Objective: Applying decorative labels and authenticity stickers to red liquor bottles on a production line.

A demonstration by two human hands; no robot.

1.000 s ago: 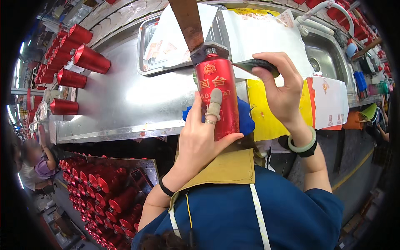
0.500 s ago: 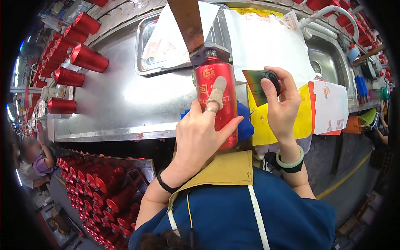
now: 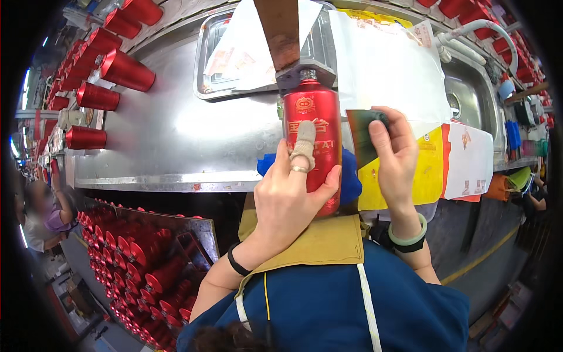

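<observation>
A red metallic bottle [image 3: 312, 105] with gold print lies in front of me, its neck against a metal bracket [image 3: 287, 75] under a wooden bar. My left hand [image 3: 287, 196] rests over the bottle, its sheathed index finger pressed on the print and the thumb along the right side. A beige cloth finger cover [image 3: 305, 138] wraps that index finger. Just right of the bottle, apart from it, my right hand [image 3: 396, 152] grips a flat dark scraper [image 3: 362, 138] with a greenish blade, between thumb and fingers. Blue cloth [image 3: 350, 176] shows beneath the bottle.
Several red bottles [image 3: 126, 70] lie along the left of the steel table [image 3: 176, 129]. More fill a crate [image 3: 141, 252] at lower left. A metal tray [image 3: 205, 76], white sheets [image 3: 387, 70], a yellow sheet [image 3: 404, 179] and a sink [image 3: 472, 88] with a tap lie beyond.
The whole view has shifted slightly. My left index fingertip has slid down the bottle, uncovering more gold print. In my right hand the scraper has turned a little, staying beside the bottle.
</observation>
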